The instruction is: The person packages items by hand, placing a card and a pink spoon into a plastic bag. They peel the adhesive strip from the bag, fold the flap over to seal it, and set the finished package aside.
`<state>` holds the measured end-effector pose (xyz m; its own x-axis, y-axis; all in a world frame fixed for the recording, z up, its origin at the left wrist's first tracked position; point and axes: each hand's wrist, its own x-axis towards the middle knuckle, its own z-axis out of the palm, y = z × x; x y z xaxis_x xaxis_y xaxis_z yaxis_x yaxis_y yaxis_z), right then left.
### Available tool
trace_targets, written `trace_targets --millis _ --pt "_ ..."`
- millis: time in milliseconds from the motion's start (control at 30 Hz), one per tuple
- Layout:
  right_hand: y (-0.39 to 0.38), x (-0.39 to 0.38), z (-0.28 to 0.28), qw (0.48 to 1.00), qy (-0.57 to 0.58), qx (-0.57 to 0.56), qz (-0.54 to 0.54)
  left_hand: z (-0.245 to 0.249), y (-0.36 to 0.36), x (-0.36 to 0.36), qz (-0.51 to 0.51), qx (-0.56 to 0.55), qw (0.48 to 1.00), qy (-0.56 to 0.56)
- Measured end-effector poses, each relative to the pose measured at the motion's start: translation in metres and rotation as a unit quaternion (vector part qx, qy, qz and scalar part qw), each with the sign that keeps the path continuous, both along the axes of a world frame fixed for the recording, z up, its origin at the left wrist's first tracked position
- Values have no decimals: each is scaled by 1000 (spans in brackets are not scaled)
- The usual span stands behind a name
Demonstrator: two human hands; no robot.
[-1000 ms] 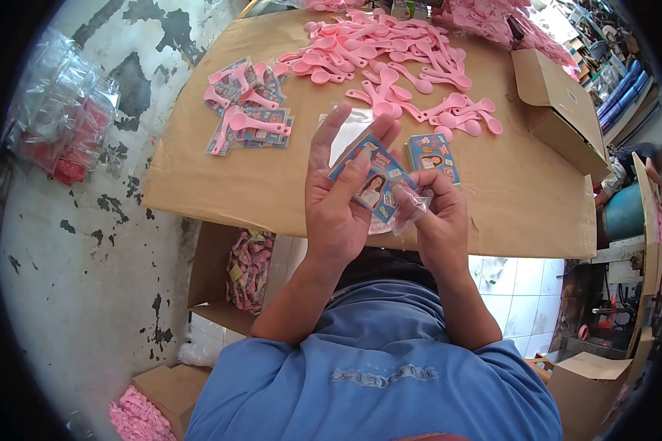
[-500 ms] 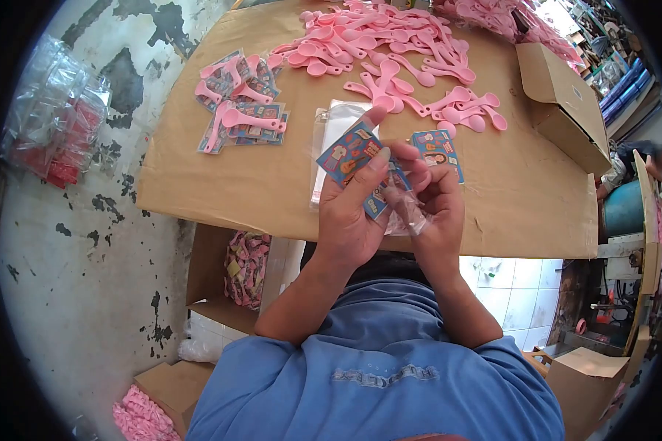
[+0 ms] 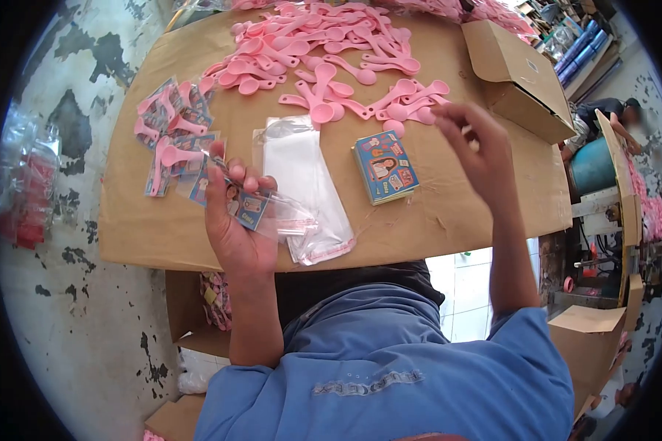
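Over the table's left front, my left hand [image 3: 239, 213] is closed on a clear plastic bag [image 3: 290, 213] with a blue printed card [image 3: 251, 209] inside. My right hand [image 3: 482, 143] is raised at the right of the nearest pink measuring spoons [image 3: 419, 99], its bent fingers apart and nothing visible in them. A stack of the same blue cards [image 3: 384, 167] lies between my hands. Beside my left hand is a pile of flat clear bags [image 3: 298, 162]. Bagged cards with pink spoons on top [image 3: 173, 154] lie to the left.
A large heap of pink spoons [image 3: 316, 37] covers the back of the brown-papered table [image 3: 169, 239]. An open cardboard box [image 3: 518, 81] stands at its right edge. Plastic packs [image 3: 29, 176] hang by the left wall. Another person [image 3: 614, 117] is at the far right.
My hands have parted. The left has moved left with the bagged card; the right has let go and moved right, towards the spoons. The card stack and clear bags are now uncovered.
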<state>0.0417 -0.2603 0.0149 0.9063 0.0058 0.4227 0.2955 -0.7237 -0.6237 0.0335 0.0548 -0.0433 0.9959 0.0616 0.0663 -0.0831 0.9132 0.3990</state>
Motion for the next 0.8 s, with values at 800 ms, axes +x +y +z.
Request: trace_targets --millis 800 --pt "-9 123 -43 976 -19 -207 60 12 -17 -21 -16 84 996 -28"
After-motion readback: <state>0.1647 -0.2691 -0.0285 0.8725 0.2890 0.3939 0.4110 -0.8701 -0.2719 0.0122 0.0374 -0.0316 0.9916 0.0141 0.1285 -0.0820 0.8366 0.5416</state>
